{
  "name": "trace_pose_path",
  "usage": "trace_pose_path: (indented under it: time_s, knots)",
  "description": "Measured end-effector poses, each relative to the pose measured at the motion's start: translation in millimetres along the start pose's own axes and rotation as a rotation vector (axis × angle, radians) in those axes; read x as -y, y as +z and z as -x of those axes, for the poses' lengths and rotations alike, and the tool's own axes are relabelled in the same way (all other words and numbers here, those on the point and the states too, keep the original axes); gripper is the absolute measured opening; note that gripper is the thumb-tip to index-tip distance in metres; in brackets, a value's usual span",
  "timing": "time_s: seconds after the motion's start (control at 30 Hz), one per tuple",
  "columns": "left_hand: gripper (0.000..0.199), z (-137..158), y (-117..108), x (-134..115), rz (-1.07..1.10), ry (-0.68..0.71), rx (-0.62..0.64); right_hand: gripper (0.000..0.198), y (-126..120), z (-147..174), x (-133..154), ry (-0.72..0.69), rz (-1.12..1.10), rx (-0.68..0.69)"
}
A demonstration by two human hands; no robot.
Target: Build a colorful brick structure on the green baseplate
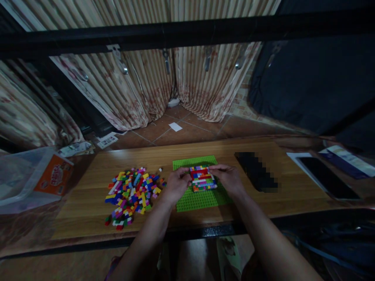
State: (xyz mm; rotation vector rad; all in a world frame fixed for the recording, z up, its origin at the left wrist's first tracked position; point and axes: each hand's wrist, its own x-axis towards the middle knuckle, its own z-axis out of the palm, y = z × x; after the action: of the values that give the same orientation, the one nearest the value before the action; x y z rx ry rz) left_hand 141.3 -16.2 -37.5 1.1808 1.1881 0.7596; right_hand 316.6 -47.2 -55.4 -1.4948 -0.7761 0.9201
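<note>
A block of multicoloured toy building bricks (202,182) stands on a green studded baseplate (187,203). Red, white, blue, orange and yellow rows show on it. My left hand (178,185) is closed at the block's left side, thumb and fingers drawn together against its edge. At the upper right corner of the block, my right hand (230,178) pinches with its fingertips. Any small piece between the fingers is too small and dark to make out. A heap of loose bricks (136,189) in many colours lies left of the baseplate.
Everything rests on a low wooden table (88,203). To the right lie a black, partly pixelated object (254,171) and a dark flat device (331,177). A clear plastic tub (26,179) with an orange label stands at the left. Pleated curtains (202,82) hang behind.
</note>
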Motion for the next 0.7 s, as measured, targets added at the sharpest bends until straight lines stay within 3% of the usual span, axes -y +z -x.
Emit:
trace_pose_path:
  time_s: [0.13,0.3,0.4,0.53,0.7]
  knots:
    - [0.028,-4.7,-9.6,4.8,-0.093,0.030,-0.010,0.022,-2.4,2.2,-1.5,-0.004,0.028,0.015]
    - [0.020,-14.0,-50.8,-6.2,-0.453,0.221,-0.287,0.033,-6.5,5.9,-3.0,-0.075,0.033,0.048]
    - [0.025,-16.5,-71.7,-16.5,-0.794,0.190,-0.407,0.032,-8.0,8.3,1.7,-0.122,0.000,0.006]
    - [0.028,-18.6,-77.7,-19.8,-1.139,0.136,-0.425,0.028,-7.9,9.9,8.4,-0.121,-0.005,-0.025]
    - [0.026,-19.5,-72.2,-13.9,-1.296,0.104,-0.371,0.029,-6.0,10.5,10.6,-0.113,0.053,-0.042]
